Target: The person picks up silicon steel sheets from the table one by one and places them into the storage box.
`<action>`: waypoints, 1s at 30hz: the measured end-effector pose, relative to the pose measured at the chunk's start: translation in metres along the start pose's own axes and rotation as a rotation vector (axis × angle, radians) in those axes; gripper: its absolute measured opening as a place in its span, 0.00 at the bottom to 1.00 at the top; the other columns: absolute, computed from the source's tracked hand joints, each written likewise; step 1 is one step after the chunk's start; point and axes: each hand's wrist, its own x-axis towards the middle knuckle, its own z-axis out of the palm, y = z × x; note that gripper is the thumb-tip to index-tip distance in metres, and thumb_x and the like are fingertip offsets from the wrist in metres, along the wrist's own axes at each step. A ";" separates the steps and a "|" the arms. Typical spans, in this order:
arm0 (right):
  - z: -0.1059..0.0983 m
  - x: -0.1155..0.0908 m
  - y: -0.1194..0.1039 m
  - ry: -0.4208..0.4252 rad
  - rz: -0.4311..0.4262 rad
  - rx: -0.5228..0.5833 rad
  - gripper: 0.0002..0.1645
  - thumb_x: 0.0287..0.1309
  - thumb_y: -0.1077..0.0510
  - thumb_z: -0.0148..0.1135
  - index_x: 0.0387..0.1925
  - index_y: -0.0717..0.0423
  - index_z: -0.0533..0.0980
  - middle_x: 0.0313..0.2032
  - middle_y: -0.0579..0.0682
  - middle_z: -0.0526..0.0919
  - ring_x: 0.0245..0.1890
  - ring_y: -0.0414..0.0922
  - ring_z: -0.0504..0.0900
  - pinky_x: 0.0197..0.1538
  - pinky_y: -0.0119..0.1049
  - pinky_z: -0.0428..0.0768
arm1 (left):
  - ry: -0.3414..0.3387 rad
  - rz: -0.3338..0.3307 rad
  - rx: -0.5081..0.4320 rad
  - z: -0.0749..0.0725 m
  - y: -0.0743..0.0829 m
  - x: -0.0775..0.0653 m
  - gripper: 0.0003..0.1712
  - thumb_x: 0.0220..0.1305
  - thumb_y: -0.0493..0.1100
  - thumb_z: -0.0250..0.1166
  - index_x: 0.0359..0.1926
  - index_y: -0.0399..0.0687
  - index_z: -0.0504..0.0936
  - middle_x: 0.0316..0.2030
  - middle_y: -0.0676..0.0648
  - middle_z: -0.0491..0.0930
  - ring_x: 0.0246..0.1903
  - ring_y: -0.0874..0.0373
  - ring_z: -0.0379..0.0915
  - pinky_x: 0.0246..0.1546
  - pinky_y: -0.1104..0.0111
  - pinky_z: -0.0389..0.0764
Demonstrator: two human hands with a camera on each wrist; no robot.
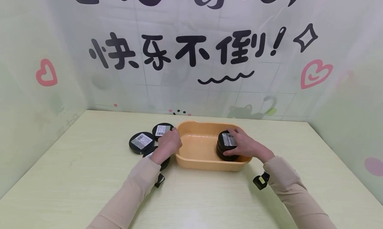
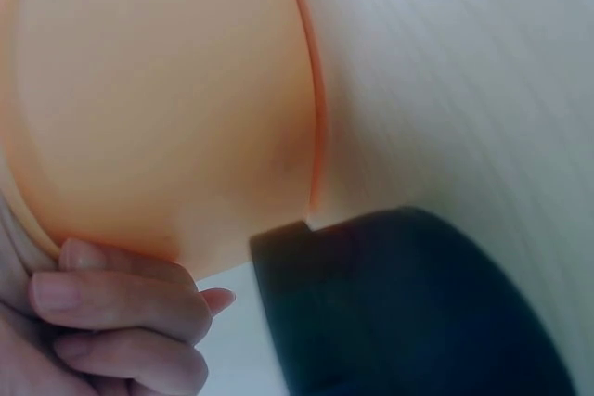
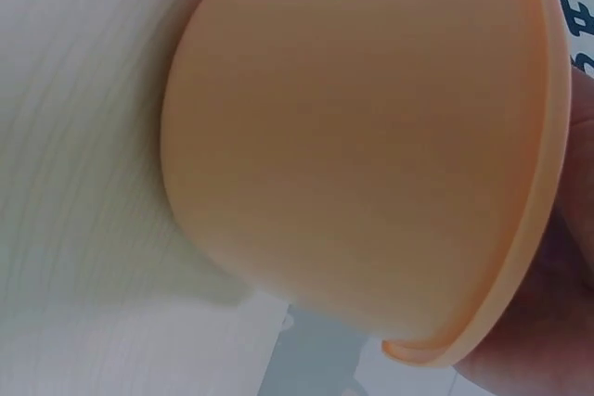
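An orange basin (image 1: 198,165) stands on the table, longer from side to side than front to back. At its left end my left hand (image 1: 170,142) grips the rim, fingers curled against the outer wall in the left wrist view. Inside the basin's right end is a stack of flat round black tins (image 1: 226,143), the top one bearing a silver-white label. My right hand (image 1: 243,145) holds this stack, thumb on the near side and fingers on the far side. In the right wrist view the basin wall (image 3: 362,136) hides most of the hand and the whole stack.
Left of the basin lie three more labelled black tins: a far one (image 1: 163,129), a left one (image 1: 141,142) and a near one (image 1: 163,163) partly behind my left wrist. Black wrist cameras (image 1: 261,180) hang under the sleeves. A printed curtain (image 1: 179,92) closes the back and sides.
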 end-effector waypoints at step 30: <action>-0.008 -0.046 -0.002 0.161 0.099 -0.012 0.39 0.53 0.58 0.58 0.58 0.78 0.54 0.50 0.75 0.63 0.50 0.65 0.67 0.51 0.55 0.67 | 0.018 0.016 -0.004 -0.001 0.000 -0.002 0.29 0.58 0.38 0.55 0.57 0.27 0.60 0.39 0.36 0.74 0.29 0.51 0.70 0.33 0.58 0.75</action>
